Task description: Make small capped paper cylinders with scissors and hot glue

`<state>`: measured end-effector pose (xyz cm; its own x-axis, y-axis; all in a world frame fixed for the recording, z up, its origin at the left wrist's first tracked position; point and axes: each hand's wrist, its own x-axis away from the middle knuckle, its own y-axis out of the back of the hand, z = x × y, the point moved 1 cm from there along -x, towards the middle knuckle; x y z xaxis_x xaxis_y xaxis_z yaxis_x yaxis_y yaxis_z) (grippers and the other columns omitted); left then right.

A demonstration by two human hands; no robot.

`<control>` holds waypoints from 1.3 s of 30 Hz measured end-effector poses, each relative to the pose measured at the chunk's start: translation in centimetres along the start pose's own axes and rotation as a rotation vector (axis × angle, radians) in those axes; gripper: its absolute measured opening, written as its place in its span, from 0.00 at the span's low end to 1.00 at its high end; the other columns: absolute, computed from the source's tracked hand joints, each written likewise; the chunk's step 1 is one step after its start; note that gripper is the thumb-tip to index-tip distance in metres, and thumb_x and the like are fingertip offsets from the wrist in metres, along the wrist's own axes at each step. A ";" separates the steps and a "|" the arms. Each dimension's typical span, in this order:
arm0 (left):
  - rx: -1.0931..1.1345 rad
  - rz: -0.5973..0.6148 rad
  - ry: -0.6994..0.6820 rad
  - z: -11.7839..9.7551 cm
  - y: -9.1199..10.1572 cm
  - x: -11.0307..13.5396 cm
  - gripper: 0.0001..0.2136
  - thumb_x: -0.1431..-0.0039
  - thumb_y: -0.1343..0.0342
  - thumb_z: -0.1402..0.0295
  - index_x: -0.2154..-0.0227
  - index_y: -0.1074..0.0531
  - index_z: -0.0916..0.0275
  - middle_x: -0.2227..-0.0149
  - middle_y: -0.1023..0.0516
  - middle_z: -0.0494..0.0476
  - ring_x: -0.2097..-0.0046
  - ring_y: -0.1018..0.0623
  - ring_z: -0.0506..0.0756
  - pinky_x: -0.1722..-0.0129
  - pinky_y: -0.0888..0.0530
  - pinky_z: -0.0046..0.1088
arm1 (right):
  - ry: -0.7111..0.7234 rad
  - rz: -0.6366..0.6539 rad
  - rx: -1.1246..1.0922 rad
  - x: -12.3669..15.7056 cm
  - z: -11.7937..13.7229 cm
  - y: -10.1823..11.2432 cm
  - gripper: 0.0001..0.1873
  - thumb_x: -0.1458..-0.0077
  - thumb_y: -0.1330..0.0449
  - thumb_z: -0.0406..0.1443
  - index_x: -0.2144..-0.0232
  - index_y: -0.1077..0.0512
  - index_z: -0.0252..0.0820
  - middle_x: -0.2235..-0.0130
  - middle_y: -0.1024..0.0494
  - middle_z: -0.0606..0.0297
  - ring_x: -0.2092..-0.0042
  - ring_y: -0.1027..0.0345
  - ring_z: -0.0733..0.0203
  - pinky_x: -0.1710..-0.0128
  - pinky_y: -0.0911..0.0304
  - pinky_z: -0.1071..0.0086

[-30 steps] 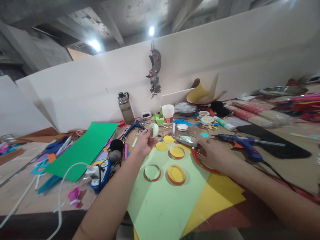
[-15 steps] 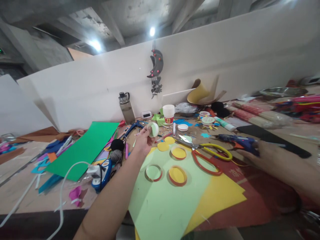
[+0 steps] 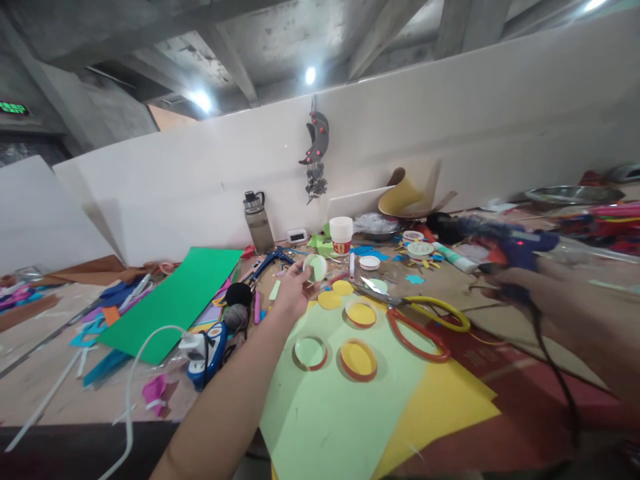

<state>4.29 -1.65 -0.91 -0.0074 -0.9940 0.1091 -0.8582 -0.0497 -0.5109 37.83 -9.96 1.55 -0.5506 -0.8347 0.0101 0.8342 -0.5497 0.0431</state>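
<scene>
Left hand [image 3: 294, 292] pinches white-rimmed green disc [image 3: 316, 268], near view's middle. Right hand [image 3: 533, 290], blurred, wraps blue glue gun [image 3: 523, 248] at disc's three o'clock, long axis roughly nine-to-three, tip toward nine. Hands well apart.

Glaring ceiling lamps [image 3: 311, 75], soft shadows, badly blurred right hand [image 3: 547, 288].
</scene>
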 end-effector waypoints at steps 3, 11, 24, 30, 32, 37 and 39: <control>0.081 0.042 0.042 0.2 -0.1 0.0 0.15 0.51 0.36 0.78 0.60 0.29 0.61 0.72 0.24 0.49 0.79 0.27 0.44 0.80 0.28 0.17 | 0.065 0.173 -0.189 2.1 1.9 -4.3 0.07 0.59 0.40 0.31 0.73 0.33 0.45 0.73 0.27 0.61 0.75 0.33 0.62 0.76 0.40 0.66; 0.100 0.096 0.106 0.5 -0.1 -0.1 0.14 0.49 0.37 0.79 0.60 0.29 0.65 0.73 0.26 0.49 0.78 0.27 0.44 0.79 0.28 0.15 | 0.022 0.731 -0.450 5.6 2.4 -14.9 0.15 0.60 0.38 0.32 0.65 0.29 0.44 0.69 0.22 0.68 0.72 0.30 0.65 0.71 0.35 0.72; 0.091 0.119 0.144 0.6 -1.2 1.2 0.11 0.44 0.45 0.81 0.59 0.30 0.66 0.72 0.26 0.52 0.76 0.25 0.46 0.79 0.26 0.16 | -0.090 0.753 -0.497 4.5 0.2 -15.2 0.15 0.61 0.37 0.30 0.66 0.29 0.44 0.70 0.23 0.69 0.70 0.31 0.65 0.69 0.36 0.72; 0.093 0.104 0.151 0.7 -1.1 1.3 0.11 0.46 0.44 0.83 0.61 0.29 0.66 0.71 0.26 0.53 0.73 0.24 0.47 0.79 0.27 0.15 | -0.044 0.744 -0.485 4.8 0.4 -15.1 0.16 0.62 0.37 0.30 0.66 0.29 0.43 0.71 0.23 0.69 0.72 0.33 0.65 0.69 0.36 0.70; 0.100 0.116 0.141 0.7 -1.0 1.2 0.12 0.47 0.44 0.83 0.60 0.29 0.66 0.71 0.26 0.53 0.73 0.24 0.47 0.79 0.27 0.15 | -0.050 0.745 -0.481 4.9 0.4 -15.1 0.16 0.62 0.37 0.31 0.65 0.30 0.43 0.71 0.23 0.69 0.72 0.33 0.65 0.68 0.36 0.70; 0.108 0.117 0.142 0.7 -1.0 1.1 0.12 0.45 0.46 0.83 0.59 0.29 0.66 0.71 0.26 0.53 0.74 0.24 0.47 0.79 0.26 0.15 | -0.064 0.726 -0.482 4.8 0.3 -15.0 0.19 0.63 0.36 0.30 0.64 0.29 0.44 0.70 0.23 0.69 0.69 0.31 0.64 0.67 0.36 0.70; 0.101 0.114 0.149 0.7 -1.0 1.2 0.11 0.45 0.45 0.83 0.60 0.29 0.66 0.71 0.26 0.54 0.73 0.24 0.47 0.79 0.26 0.15 | -0.061 0.729 -0.483 4.8 0.3 -15.0 0.19 0.63 0.36 0.30 0.63 0.29 0.43 0.69 0.23 0.69 0.69 0.31 0.64 0.66 0.35 0.69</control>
<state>5.54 -2.81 -0.85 -0.1842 -0.9686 0.1669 -0.7916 0.0455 -0.6094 22.67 -5.66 1.23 0.1356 -0.9879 -0.0756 0.8928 0.1549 -0.4230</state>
